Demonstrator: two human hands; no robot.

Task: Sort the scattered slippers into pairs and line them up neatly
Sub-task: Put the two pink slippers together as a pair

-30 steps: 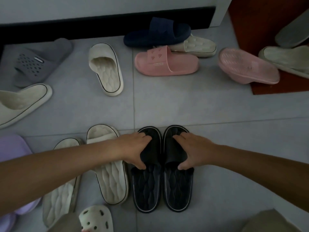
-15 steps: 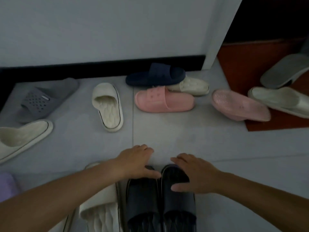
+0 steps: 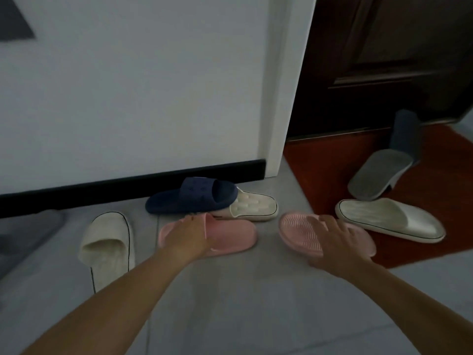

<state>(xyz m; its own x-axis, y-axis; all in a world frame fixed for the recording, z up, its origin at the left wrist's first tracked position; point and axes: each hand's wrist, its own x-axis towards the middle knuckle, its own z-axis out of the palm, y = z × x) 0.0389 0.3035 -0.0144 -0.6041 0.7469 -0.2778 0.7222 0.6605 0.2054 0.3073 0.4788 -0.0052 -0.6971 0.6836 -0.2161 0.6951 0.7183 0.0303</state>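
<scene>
Reaching forward, I have the two pink slippers straight ahead of me, one under each hand. The upright pink (image 3: 230,234) lies crosswise to me, its long axis running left to right, strap end to my left and heel to my right. My left hand (image 3: 188,238) is laid over that strap, fingers pointing away from me; blur keeps me from telling whether they have closed on it. Its mate, the flipped pink (image 3: 297,229), lies sole-up to the right, well apart from the first, also roughly crosswise but slanting nearer to me at its right end, on the edge of the red mat (image 3: 320,175). My right hand (image 3: 337,243) is over that end with fingers spread and loose, gripping nothing. So each hand is the nearer one for its own slipper, and I judge the right one must be turned over before the pair can sit together. Just behind the upright pink, a navy slipper (image 3: 192,198) lies partly over a cream slipper (image 3: 253,204), close enough to get nudged.
</scene>
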